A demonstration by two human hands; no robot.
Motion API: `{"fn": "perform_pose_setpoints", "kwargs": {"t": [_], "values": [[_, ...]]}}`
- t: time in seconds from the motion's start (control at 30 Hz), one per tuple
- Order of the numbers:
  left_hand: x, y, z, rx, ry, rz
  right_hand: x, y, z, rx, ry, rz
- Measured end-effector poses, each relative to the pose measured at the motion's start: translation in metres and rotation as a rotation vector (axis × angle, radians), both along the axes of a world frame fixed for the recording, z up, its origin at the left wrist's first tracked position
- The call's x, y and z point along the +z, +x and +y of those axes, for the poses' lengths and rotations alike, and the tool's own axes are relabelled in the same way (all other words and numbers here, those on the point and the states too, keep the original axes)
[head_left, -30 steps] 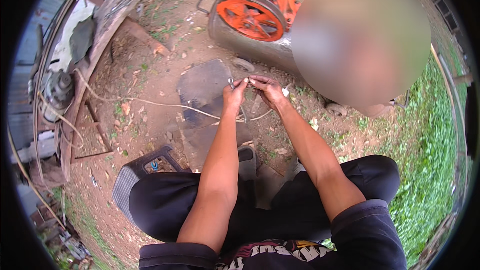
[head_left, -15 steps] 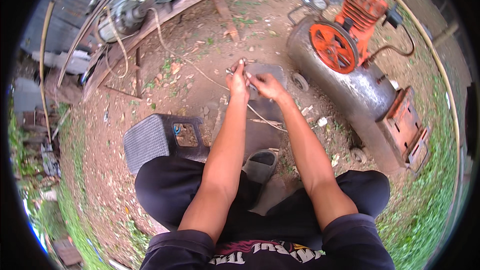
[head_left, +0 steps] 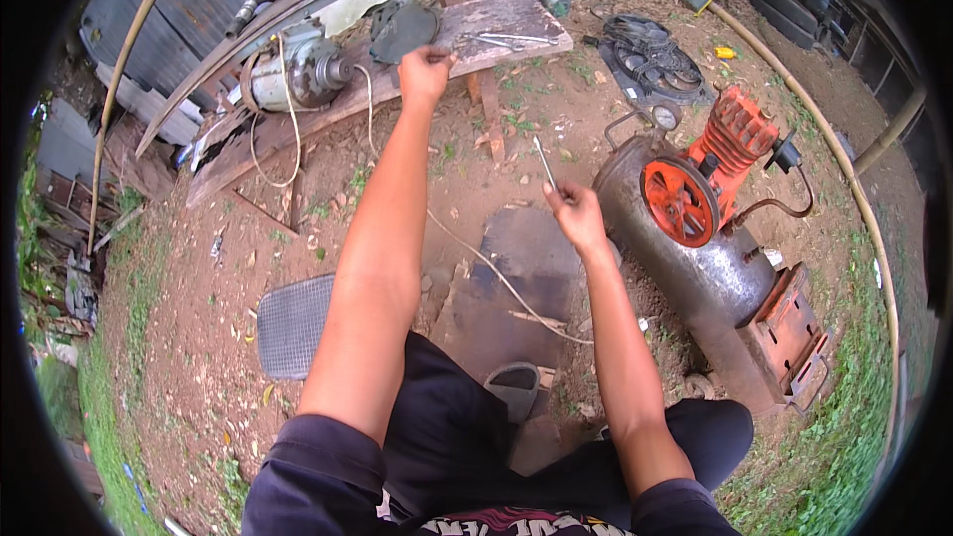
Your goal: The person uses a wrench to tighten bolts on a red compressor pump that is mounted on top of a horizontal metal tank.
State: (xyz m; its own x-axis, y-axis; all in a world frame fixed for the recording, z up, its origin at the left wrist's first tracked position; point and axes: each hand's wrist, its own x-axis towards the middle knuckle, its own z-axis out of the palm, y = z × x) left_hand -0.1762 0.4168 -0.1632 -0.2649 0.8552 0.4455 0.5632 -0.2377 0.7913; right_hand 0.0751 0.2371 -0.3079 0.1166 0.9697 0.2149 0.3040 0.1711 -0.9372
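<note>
Upper centre, wrenches lie sideways on the surface, right of the nearer left hand, fingers curled, contents unclear; the right hand pinches a slim metal tool.

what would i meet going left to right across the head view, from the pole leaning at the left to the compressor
Pole → motor → left hand → right hand, holding a tool → compressor.
</note>
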Motion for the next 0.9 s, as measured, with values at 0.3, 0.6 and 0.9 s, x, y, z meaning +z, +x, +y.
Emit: {"fn": "perform_pose_setpoints", "kwargs": {"t": [0.3, 0.6, 0.9], "values": [[-0.041, 0.006, 0.059, 0.191, 0.062, -0.074, -0.031, -0.019, -0.038, 0.115, -0.374, 0.083], [-0.05, 0.012, 0.081, 0.13, 0.102, 0.053, -0.05, -0.043, -0.016, -0.065, -0.352, 0.181], [-0.069, -0.007, 0.086, 0.163, 0.205, 0.217, 0.017, -0.059, -0.025, -0.008, -0.433, 0.261]]}}
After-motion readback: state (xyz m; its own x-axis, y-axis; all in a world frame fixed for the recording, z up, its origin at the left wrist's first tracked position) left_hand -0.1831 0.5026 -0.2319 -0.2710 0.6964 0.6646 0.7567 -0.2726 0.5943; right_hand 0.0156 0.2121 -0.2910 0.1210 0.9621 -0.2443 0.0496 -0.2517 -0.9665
